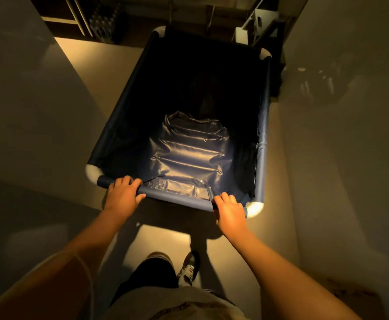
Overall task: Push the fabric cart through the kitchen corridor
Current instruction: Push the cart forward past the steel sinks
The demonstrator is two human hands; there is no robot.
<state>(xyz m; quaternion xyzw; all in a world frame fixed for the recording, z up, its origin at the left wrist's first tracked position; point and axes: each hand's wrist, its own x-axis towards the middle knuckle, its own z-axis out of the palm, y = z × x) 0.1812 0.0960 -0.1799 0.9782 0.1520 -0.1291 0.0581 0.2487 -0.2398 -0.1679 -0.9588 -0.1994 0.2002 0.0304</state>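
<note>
A dark blue fabric cart (264, 125) with white corner joints fills the middle of the view, its bin open and holding only wrinkled shiny lining. My left hand (123, 194) grips the near rim bar close to the left corner. On the same bar, my right hand (230, 212) is closed next to the right corner. Both arms reach forward from below. The cart points away from me down a narrow, dimly lit passage.
Grey walls or counter faces stand close on the left (34, 107) and right (341, 135) of the cart. Ahead are dark shelves with bottles (103, 21) and a white rack (255, 26). Tan floor (161, 239) lies under my feet.
</note>
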